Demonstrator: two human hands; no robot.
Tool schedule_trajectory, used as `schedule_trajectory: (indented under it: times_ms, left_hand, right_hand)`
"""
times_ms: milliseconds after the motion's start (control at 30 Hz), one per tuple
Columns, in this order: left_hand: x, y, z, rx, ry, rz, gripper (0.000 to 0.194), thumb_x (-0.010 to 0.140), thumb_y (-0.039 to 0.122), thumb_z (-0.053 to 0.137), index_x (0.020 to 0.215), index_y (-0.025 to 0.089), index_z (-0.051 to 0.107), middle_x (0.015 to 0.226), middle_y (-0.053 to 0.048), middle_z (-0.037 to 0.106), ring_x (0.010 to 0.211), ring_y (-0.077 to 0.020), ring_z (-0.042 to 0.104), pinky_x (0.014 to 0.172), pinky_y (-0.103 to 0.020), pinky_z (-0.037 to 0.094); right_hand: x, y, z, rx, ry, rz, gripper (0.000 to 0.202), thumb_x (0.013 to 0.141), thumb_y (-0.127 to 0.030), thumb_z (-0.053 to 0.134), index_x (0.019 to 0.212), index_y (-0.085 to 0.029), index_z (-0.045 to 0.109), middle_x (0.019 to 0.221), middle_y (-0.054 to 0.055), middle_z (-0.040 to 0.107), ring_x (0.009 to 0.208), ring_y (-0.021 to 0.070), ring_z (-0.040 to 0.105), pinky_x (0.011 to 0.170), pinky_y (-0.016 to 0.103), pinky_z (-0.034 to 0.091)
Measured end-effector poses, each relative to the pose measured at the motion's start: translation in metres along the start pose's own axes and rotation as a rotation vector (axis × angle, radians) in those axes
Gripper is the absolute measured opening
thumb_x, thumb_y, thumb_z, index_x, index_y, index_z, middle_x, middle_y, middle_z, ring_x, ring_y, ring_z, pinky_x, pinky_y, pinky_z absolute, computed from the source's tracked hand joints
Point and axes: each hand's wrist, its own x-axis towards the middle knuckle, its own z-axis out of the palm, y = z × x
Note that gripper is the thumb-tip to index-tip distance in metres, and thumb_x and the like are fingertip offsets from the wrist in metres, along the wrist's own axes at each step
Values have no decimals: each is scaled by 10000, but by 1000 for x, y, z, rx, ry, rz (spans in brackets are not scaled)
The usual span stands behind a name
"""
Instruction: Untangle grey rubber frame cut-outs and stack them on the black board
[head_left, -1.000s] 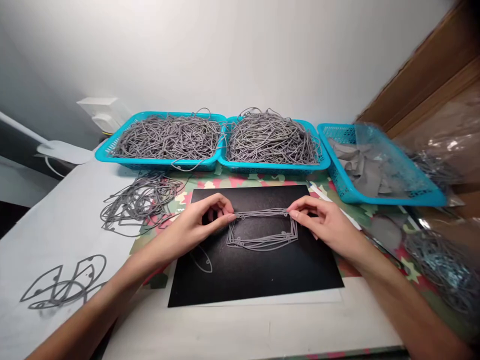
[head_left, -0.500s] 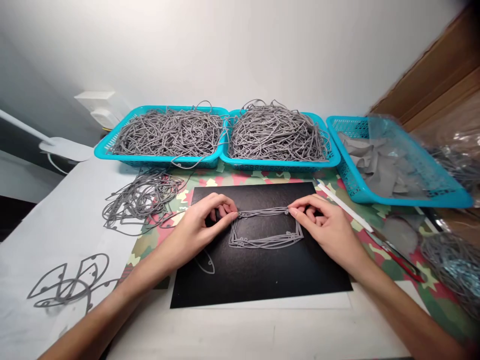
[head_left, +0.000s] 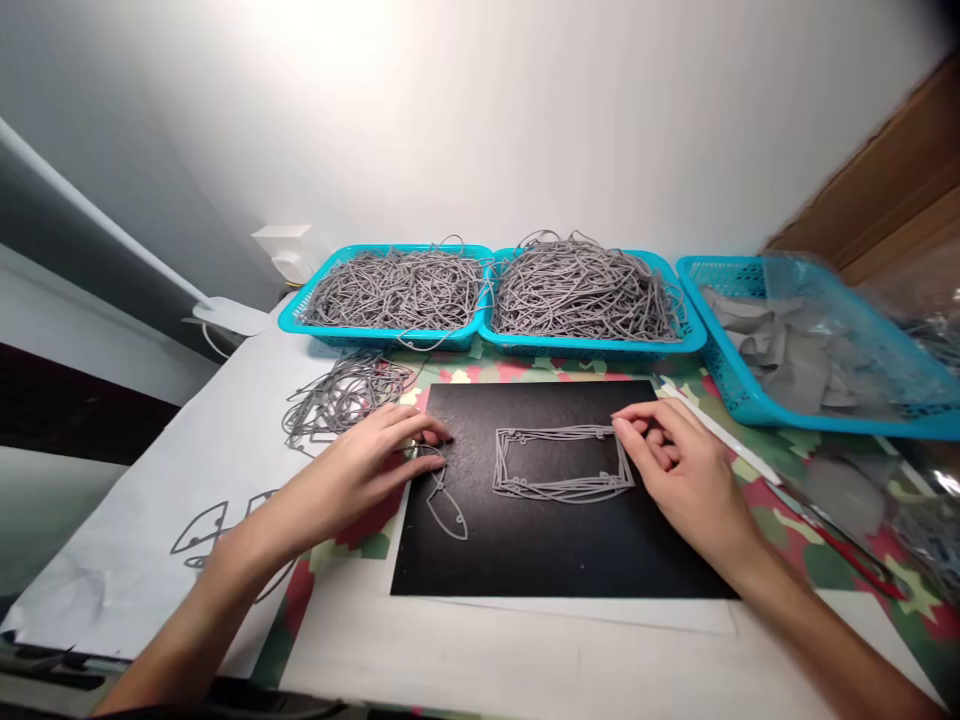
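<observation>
L hand has moved off the loop stack to the board's L edge, thumb & fingers apart by a loose loop; R hand pinches the stack's far-R corner. 1 stack, 1 board, 3 baskets.

No readable text or labels

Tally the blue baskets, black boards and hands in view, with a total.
Blue baskets: 3 (left basket, middle basket, right basket)
Black board: 1
Hands: 2 (left hand, right hand)
Total: 6
</observation>
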Motion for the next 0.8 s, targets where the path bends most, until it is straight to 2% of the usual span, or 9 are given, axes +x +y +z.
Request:
schedule_trajectory:
  times_ms: [167, 333, 500, 633, 733, 800]
  left_hand:
    - [1, -1, 5, -47, -24, 62, 255, 1165, 432, 532, 1094, 254, 701, 1154, -49, 730, 1117, -261, 634, 991, -385, 504]
    - [-6, 6, 6, -18, 39, 88, 265, 1193, 374, 460, 1279, 286, 694, 1191, -64, 679, 1128, -260, 606, 993, -390, 515]
    - [-25, 25, 3, 53, 176, 199, 250, 1187, 264, 477, 1252, 307, 715, 1224, -71, 638, 1196, -260, 568, 1027, -386, 493]
    - [-63, 25, 3, 0, 104, 146, 196, 1147, 250, 558, 1240, 320, 716, 1227, -59, 656, 1204, -249, 617, 1008, -353, 523]
    - [-88, 10, 3, -86, 38, 41, 145, 1135, 305, 599, 1169, 317, 739, 1159, -32, 687, 1049, -207, 675, 869, -290, 550]
    - [-92, -1, 1, -129, 70, -25, 177, 1151, 341, 572, 1096, 294, 733, 1090, -19, 697, 968, -191, 680, 817, -280, 541]
  right_hand:
    - [1, 0, -1, -55, 78, -62, 162, 1087, -356, 671, 1017, -229, 743, 976, 15, 650, 633, 114, 531, 600, 294, 464]
    - [0, -2, -2, -46, 100, -98, 150, 1091, -349, 664, 1032, -229, 733, 1011, 46, 662, 733, 156, 640, 594, 299, 515]
    - [-4, -10, -5, -64, 127, -159, 127, 1094, -340, 663, 1051, -240, 727, 1005, 57, 651, 781, 183, 633, 585, 307, 516]
    - [-6, -13, -5, -97, 114, -192, 91, 1100, -297, 656, 1068, -238, 717, 1008, 54, 641, 722, 166, 579, 599, 326, 499]
    - [-6, -14, -5, -114, 114, -240, 63, 1098, -252, 655, 1063, -240, 706, 969, 40, 615, 684, 157, 543, 584, 322, 475]
    - [-8, -18, -5, -110, 101, -271, 62, 1099, -227, 649, 1064, -243, 698, 951, 33, 610, 664, 153, 525, 572, 314, 461]
